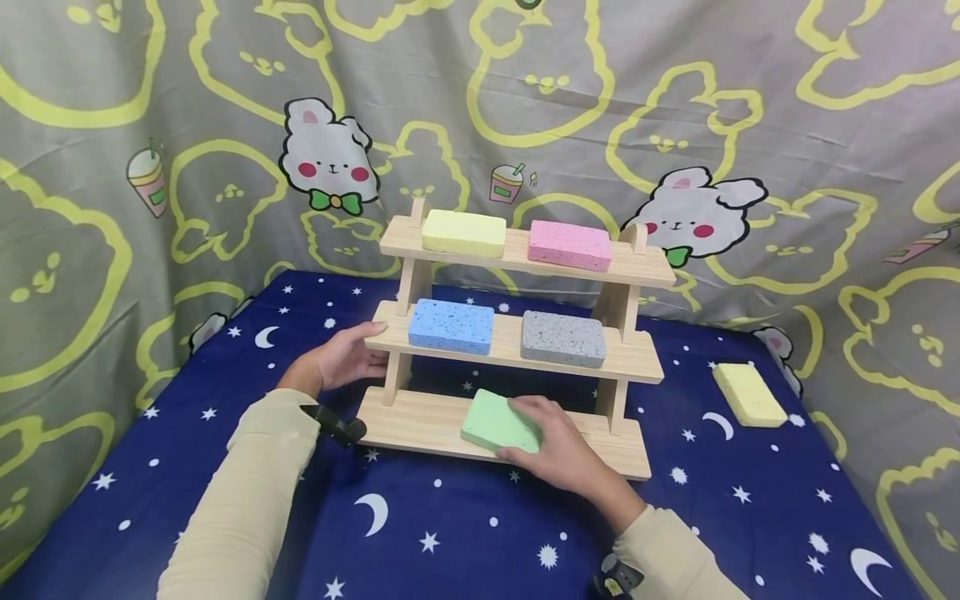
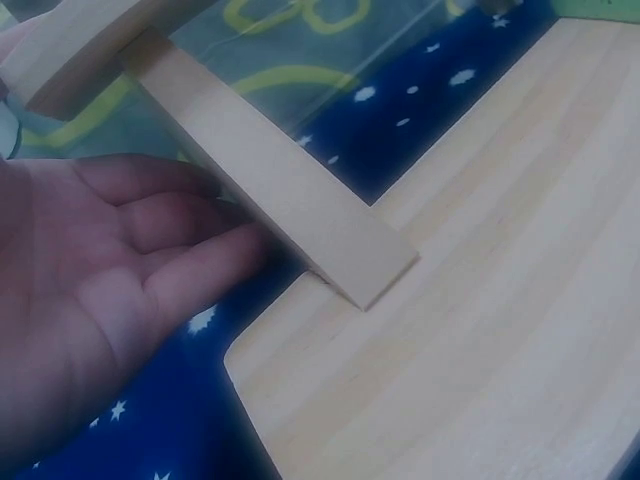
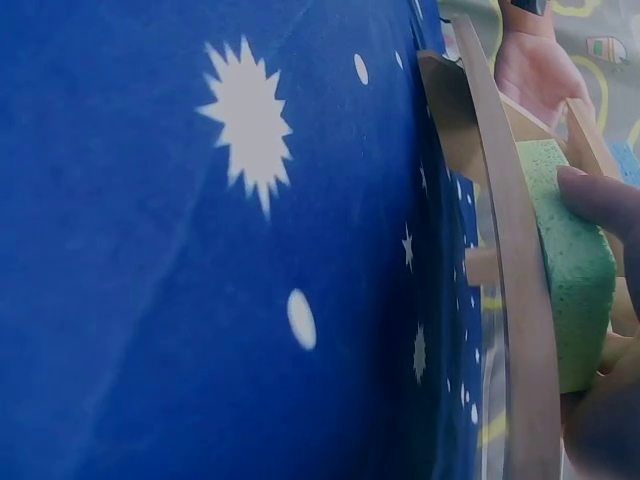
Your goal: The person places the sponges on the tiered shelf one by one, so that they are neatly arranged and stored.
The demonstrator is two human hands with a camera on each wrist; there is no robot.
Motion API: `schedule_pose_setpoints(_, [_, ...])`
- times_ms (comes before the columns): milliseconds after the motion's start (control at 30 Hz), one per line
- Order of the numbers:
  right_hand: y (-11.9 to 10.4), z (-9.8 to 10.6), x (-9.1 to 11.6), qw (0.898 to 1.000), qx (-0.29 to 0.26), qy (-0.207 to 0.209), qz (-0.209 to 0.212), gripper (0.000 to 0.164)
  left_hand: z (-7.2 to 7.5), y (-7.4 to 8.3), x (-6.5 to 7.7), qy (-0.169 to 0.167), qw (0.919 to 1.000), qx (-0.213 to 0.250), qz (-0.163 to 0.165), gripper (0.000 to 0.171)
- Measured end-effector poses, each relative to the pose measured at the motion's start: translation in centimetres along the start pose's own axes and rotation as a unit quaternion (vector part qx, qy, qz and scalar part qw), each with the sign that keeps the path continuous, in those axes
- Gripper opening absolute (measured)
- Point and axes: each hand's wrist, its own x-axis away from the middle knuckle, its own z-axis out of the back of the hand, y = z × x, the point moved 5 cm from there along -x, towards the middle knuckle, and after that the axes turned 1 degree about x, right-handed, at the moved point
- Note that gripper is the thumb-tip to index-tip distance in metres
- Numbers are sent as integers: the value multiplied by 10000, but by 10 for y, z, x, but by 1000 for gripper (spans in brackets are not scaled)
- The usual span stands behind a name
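Observation:
A three-tier wooden shelf (image 1: 416,421) stands on the cloth-covered table. My left hand (image 1: 345,357) grips the left end of its middle board, thumb on top; in the left wrist view the fingers lie beside the wooden upright (image 2: 270,170). With the right hand (image 1: 558,446) I hold a green sponge (image 1: 495,417) by its right end, on the bottom board. Just above, a blue sponge (image 1: 452,326) and a grey sponge (image 1: 563,338) lie on the middle board. Up on the top board are a yellow sponge (image 1: 463,233) and a pink sponge (image 1: 570,245).
Another yellow sponge (image 1: 750,395) lies on the table to the right of the shelf. The dark blue cloth (image 1: 435,533) has white moons and stars. Behind the table hangs a grey curtain (image 1: 442,92) with bear and rabbit prints.

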Motion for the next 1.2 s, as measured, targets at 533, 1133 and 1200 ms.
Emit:
schedule_pose_setpoints(533, [-25,-25,-27,9973,-123,-642,329,69,0,0,0,70,9999,-77,62,64])
schedule_pose_setpoints(1133, [-46,-45,-47,9937,-20,-1020,461,69,1,-1,-1,71,10000,29,49,64])
schedule_pose_setpoints(1200, [-47,-45,-48,9932,7,-1042,522,68,1,-1,-1,61,10000,41,59,63])
